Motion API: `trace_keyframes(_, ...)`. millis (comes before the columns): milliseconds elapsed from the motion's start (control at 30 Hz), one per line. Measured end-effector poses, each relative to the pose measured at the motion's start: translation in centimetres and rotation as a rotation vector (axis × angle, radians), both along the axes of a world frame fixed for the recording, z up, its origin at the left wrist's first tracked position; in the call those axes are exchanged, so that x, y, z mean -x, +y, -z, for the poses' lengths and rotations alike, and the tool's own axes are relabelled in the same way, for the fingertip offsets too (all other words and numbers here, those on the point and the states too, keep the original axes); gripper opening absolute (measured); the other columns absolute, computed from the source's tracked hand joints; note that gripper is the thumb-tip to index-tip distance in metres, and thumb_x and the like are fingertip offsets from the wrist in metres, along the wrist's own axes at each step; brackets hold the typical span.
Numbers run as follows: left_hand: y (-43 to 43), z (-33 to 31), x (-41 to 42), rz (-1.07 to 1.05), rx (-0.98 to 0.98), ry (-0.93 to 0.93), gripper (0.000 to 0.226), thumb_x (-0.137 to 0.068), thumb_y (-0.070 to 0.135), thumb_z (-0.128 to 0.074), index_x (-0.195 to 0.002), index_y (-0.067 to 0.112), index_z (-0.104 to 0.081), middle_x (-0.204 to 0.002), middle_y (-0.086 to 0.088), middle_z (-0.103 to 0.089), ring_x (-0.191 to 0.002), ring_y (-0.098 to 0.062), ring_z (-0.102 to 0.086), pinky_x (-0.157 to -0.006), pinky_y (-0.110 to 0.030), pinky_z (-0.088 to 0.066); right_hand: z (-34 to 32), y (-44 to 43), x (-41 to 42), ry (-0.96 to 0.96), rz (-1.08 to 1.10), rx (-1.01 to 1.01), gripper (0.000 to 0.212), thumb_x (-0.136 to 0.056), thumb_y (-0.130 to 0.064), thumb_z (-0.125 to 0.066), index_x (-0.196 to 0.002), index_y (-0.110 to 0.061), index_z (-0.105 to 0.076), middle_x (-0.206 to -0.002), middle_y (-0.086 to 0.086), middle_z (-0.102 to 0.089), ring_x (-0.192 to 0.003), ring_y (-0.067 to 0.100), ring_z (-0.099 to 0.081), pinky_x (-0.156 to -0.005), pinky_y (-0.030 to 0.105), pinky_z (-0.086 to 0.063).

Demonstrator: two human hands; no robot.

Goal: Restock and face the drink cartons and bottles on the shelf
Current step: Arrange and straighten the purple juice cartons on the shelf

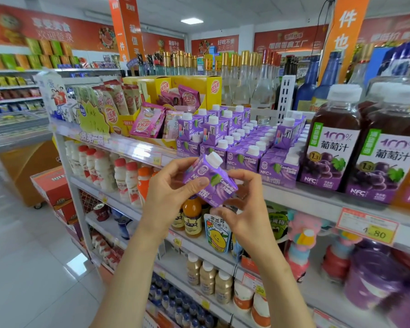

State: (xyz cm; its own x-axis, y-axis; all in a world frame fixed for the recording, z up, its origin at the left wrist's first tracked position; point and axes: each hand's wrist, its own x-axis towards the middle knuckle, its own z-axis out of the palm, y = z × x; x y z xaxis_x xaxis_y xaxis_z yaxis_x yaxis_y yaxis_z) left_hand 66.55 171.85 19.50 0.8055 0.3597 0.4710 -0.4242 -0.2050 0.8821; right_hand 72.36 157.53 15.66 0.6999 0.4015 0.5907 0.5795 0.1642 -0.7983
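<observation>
A small purple drink carton (pixel 211 179) with a white cap is tilted in the air in front of the top shelf (pixel 317 200). My left hand (pixel 168 188) grips its left side, thumb across the front. Holding the carton's lower right edge, my right hand (pixel 244 207) has fingers curled under and behind it. Just behind, several matching purple cartons (pixel 242 140) stand in rows on the top shelf, some stacked two high. Two large grape juice bottles (pixel 331 138) stand to their right.
Yellow boxes of milk tea sachets (pixel 175 91) sit at the left of the top shelf, glass bottles behind. Lower shelves hold yoghurt drinks (pixel 109 171), juice bottles (pixel 192 216) and pouches. A tiled aisle (pixel 33 268) runs along the left, with cardboard boxes (pixel 55 185) by the shelf end.
</observation>
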Motion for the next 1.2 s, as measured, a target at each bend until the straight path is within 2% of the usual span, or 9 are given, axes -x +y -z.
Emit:
trace_keyframes(100, -0.6, -0.5, 0.3, -0.140, -0.198, -0.062, 0.042, -0.063, 0.038, -0.079, -0.102, 0.036, -0.062, -0.099, 0.008, -0.068, -0.085, -0.004, -0.063, -0.074, -0.024, -0.052, 0.0, 0.1, 0.1, 0.036, 0.025, 0.066, 0.068, -0.071, -0.029, -0.080, -0.122, -0.046, -0.037, -0.124, -0.031, -0.047, -0.115, -0.004, -0.050, -0.093, 0.018, -0.046)
trace_keyframes(167, -0.6, -0.5, 0.3, -0.181, -0.305, -0.095, 0.042, -0.065, 0.033, -0.078, -0.103, 0.037, -0.060, -0.102, 0.006, -0.065, -0.091, -0.008, -0.062, -0.078, -0.028, -0.052, -0.3, 0.3, 0.2, 0.059, 0.043, 0.075, 0.062, -0.069, -0.040, -0.075, -0.120, -0.047, -0.041, -0.124, -0.026, -0.050, -0.110, -0.009, -0.052, -0.092, 0.017, -0.046)
trace_keyframes(233, -0.6, -0.4, 0.2, -0.174, -0.331, -0.098, 0.045, -0.065, 0.027, -0.082, -0.103, 0.037, -0.060, -0.104, 0.004, -0.064, -0.094, -0.013, -0.063, -0.081, -0.034, -0.053, -0.4, 0.5, 0.3, 0.071, 0.039, 0.040, 0.053, -0.075, -0.029, -0.077, -0.118, -0.040, -0.048, -0.114, -0.020, -0.060, -0.099, -0.003, -0.060, -0.085, 0.019, -0.050)
trace_keyframes(333, -0.7, -0.4, 0.1, -0.166, -0.358, -0.080, 0.046, -0.063, 0.024, -0.083, -0.101, 0.035, -0.060, -0.102, 0.005, -0.064, -0.091, -0.007, -0.061, -0.080, -0.027, -0.052, -0.5, 0.8, 0.2, 0.080, 0.036, -0.019, 0.043, -0.079, -0.013, -0.075, -0.113, -0.031, -0.057, -0.104, -0.012, -0.067, -0.094, 0.007, -0.064, -0.082, 0.027, -0.053)
trace_keyframes(533, -0.5, -0.6, 0.1, 0.016, -0.267, 0.041, 0.039, -0.072, 0.049, -0.074, -0.103, 0.027, -0.065, -0.099, 0.009, -0.068, -0.091, -0.008, -0.064, -0.076, -0.028, -0.054, -0.2, 0.7, 0.1, 0.143, 0.114, -0.157, 0.036, -0.065, -0.014, -0.082, -0.095, -0.023, -0.064, -0.089, -0.003, -0.072, -0.083, 0.017, -0.069, -0.076, 0.033, -0.055)
trace_keyframes(667, -0.1, -1.1, -0.5, 0.019, -0.193, 0.016, 0.022, -0.074, 0.031, -0.068, -0.092, 0.018, -0.069, -0.087, 0.005, -0.072, -0.082, -0.007, -0.066, -0.069, -0.022, -0.053, -0.2, 0.9, -0.2, 0.152, 0.109, -0.175, 0.039, -0.065, 0.004, -0.079, -0.092, -0.020, -0.065, -0.086, -0.004, -0.072, -0.079, 0.011, -0.069, -0.068, 0.020, -0.053)
trace_keyframes(833, 1.0, -0.7, -0.8, 0.039, -0.198, 0.043, 0.017, -0.092, 0.008, -0.054, -0.095, 0.017, -0.069, -0.092, 0.004, -0.072, -0.089, -0.009, -0.067, -0.070, -0.023, -0.054, -0.2, 0.7, -0.6, 0.151, 0.126, -0.155, 0.039, -0.065, -0.001, -0.080, -0.094, -0.024, -0.067, -0.089, -0.007, -0.073, -0.083, 0.011, -0.068, -0.073, 0.022, -0.053)
trace_keyframes(1067, 1.2, -1.3, -1.4, 0.011, -0.398, 0.110, 0.025, -0.073, 0.043, -0.064, -0.092, 0.027, -0.069, -0.086, 0.016, -0.069, -0.080, -0.001, -0.063, -0.074, -0.018, -0.050, -0.2, 1.0, -1.7, 0.084, 0.097, -0.093, 0.046, -0.069, 0.004, -0.076, -0.102, -0.028, -0.069, -0.102, -0.006, -0.067, -0.100, 0.014, -0.063, -0.083, 0.029, -0.051)
trace_keyframes(1200, 1.3, -1.8, -1.8, 0.022, -0.543, 0.131, 0.036, -0.066, 0.048, -0.069, -0.098, 0.033, -0.066, -0.091, 0.017, -0.063, -0.086, 0.002, -0.057, -0.072, -0.010, -0.044, -0.4, 0.7, -2.4, -0.008, 0.102, -0.032, 0.049, -0.073, 0.008, -0.072, -0.107, -0.027, -0.069, -0.105, -0.006, -0.064, -0.102, 0.009, -0.060, -0.081, 0.017, -0.047)
